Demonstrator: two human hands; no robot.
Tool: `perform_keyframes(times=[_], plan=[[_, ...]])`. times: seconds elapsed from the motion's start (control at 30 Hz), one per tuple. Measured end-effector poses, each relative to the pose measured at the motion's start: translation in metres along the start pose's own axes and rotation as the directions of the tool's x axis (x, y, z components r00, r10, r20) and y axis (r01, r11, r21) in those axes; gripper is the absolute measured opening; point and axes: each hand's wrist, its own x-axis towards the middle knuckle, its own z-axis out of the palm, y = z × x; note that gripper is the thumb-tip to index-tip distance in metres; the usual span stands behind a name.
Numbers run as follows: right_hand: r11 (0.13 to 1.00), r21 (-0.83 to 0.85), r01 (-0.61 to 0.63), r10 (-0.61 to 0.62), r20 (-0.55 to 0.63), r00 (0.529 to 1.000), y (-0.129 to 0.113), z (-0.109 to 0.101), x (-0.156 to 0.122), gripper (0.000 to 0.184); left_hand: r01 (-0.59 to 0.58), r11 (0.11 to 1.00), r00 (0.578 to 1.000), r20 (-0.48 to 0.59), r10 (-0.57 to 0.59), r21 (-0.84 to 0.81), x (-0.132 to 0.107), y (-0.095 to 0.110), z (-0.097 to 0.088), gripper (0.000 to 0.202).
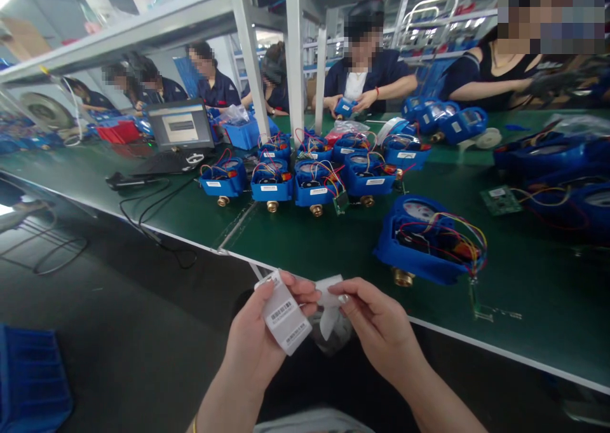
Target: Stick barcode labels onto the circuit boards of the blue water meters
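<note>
Your left hand (260, 328) grasps a white barcode label sheet (286, 323) between thumb and fingers, in front of the green table's (286, 242) near edge, above your lap. Its long axis slants: the upper end points away from you and leftward, the lower end towards you and rightward, barcodes facing up. Your right hand (381, 322) pinches a white paper strip (328, 291), with a loose tail hanging down. A blue meter (429, 264) sits beyond, on the right.
</note>
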Motion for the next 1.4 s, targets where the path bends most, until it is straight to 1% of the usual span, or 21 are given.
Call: perform_keyframes(times=[0.07, 0.17, 0.23, 0.27, 0.37, 0.47, 0.53, 0.6, 0.67, 0.77, 0.87, 1.0, 1.1, 1.2, 1.23, 1.3, 1.37, 1.4], plan=[[1.000, 0.029, 0.009, -0.009, -0.003, 1.000, 0.000, 0.000, 0.000, 0.022, -0.040, 0.998, 0.999, 0.037, 0.039, 0.048, -0.001, -0.003, 0.000, 0.027], [0.996, 0.083, 0.013, -0.011, -0.027, 1.000, -0.001, -0.001, 0.002, 0.021, -0.115, 0.987, 0.985, 0.142, 0.099, 0.112, -0.002, -0.009, -0.002, 0.026], [0.989, 0.142, 0.031, -0.027, -0.027, 0.999, -0.003, 0.000, 0.002, 0.020, -0.136, 0.982, 0.975, 0.193, 0.109, 0.131, -0.002, -0.014, -0.004, 0.026], [0.983, 0.180, 0.038, -0.038, -0.002, 0.999, -0.004, 0.001, 0.002, 0.020, -0.137, 0.982, 0.973, 0.204, 0.109, 0.130, -0.002, -0.016, -0.004, 0.026], [0.962, 0.271, 0.027, -0.063, 0.125, 0.990, -0.007, 0.006, 0.000, 0.019, -0.128, 0.985, 0.972, 0.213, 0.101, 0.118, -0.004, -0.021, -0.002, 0.026], [0.975, 0.222, 0.031, -0.070, 0.173, 0.982, -0.006, 0.012, -0.004, 0.019, -0.106, 0.988, 0.972, 0.222, 0.079, 0.109, -0.004, -0.022, 0.002, 0.028], [0.984, 0.172, 0.038, -0.072, 0.193, 0.978, -0.003, 0.013, -0.008, 0.021, -0.124, 0.986, 0.970, 0.222, 0.097, 0.113, -0.003, -0.018, 0.004, 0.030], [0.991, 0.135, 0.023, -0.057, 0.251, 0.966, 0.002, 0.011, -0.012, 0.023, -0.194, 0.972, 0.964, 0.208, 0.165, 0.129, -0.002, -0.010, 0.004, 0.031], [0.996, 0.085, 0.004, -0.029, 0.296, 0.955, 0.007, 0.008, -0.015, 0.026, -0.278, 0.949, 0.952, 0.170, 0.253, 0.147, 0.000, 0.001, 0.003, 0.031], [1.000, 0.028, -0.013, 0.002, 0.335, 0.942, 0.015, 0.003, -0.019, 0.028, -0.345, 0.926, 0.937, 0.113, 0.330, 0.153, 0.002, 0.015, 0.002, 0.029], [0.999, 0.020, -0.029, 0.019, 0.367, 0.930, 0.021, 0.000, -0.023, 0.028, -0.392, 0.909, 0.919, 0.101, 0.380, 0.142, 0.004, 0.023, 0.002, 0.028], [0.996, -0.016, -0.091, 0.089, 0.398, 0.913, 0.029, -0.001, -0.027, 0.028, -0.429, 0.893, 0.903, 0.093, 0.420, 0.134, 0.004, 0.030, 0.004, 0.028], [0.993, -0.043, -0.114, 0.121, 0.399, 0.909, 0.034, -0.002, -0.028, 0.027, -0.455, 0.882, 0.891, 0.078, 0.448, 0.127, 0.004, 0.037, 0.006, 0.028], [0.992, -0.030, -0.124, 0.125, 0.404, 0.906, 0.035, -0.005, -0.028, 0.025, -0.467, 0.877, 0.884, 0.067, 0.463, 0.112, 0.005, 0.042, 0.006, 0.028], [0.993, -0.013, -0.117, 0.113, 0.395, 0.912, 0.035, -0.006, -0.028, 0.022, -0.465, 0.879, 0.885, 0.067, 0.460, 0.108, 0.005, 0.043, 0.005, 0.029], [0.998, 0.010, -0.068, 0.061, 0.331, 0.942, 0.036, -0.009, -0.027, 0.019, -0.441, 0.892, 0.897, 0.084, 0.434, 0.101, 0.006, 0.042, 0.003, 0.028], [1.000, 0.002, 0.018, -0.018, 0.203, 0.979, 0.037, -0.012, -0.026, 0.022, -0.390, 0.916, 0.916, 0.137, 0.377, 0.092, 0.007, 0.039, 0.001, 0.028], [0.998, -0.014, 0.061, -0.059, 0.133, 0.989, 0.037, -0.013, -0.025, 0.024, -0.354, 0.931, 0.926, 0.171, 0.335, 0.093, 0.008, 0.036, -0.001, 0.028]])
